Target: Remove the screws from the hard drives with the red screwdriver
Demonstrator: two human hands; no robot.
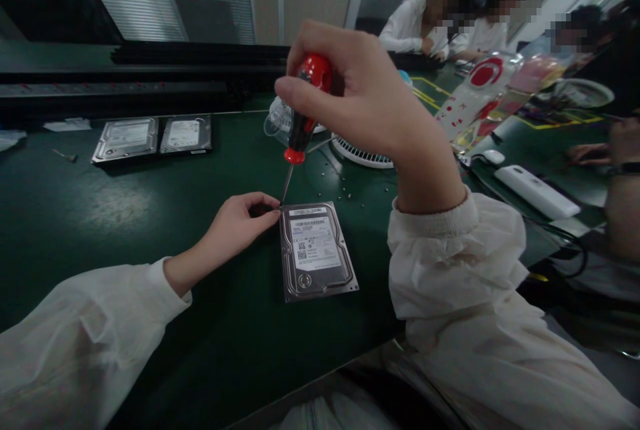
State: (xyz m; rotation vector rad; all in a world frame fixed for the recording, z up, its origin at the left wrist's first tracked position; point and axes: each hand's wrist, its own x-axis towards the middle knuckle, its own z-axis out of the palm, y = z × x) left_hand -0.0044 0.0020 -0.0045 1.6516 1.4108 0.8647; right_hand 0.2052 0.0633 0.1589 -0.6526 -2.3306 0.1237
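A hard drive (316, 250) lies label-up on the green table in front of me. My right hand (350, 87) is wrapped round the red and black handle of a screwdriver (300, 127). Its thin shaft slants down, and the tip meets the drive's far left corner. Beside that corner, my left hand (245, 220) has thumb and forefinger pinched close to the tip; whatever is between them is too small to make out. Several tiny screws (345, 191) are scattered on the table beyond the drive.
Two more hard drives (186, 134) rest at the back left. Behind my right hand are a white round grille (367, 153) and a clear plastic container (280, 117). A white power strip (537, 191) and mouse (494, 157) lie to the right. Other people (415, 27) sit beyond.
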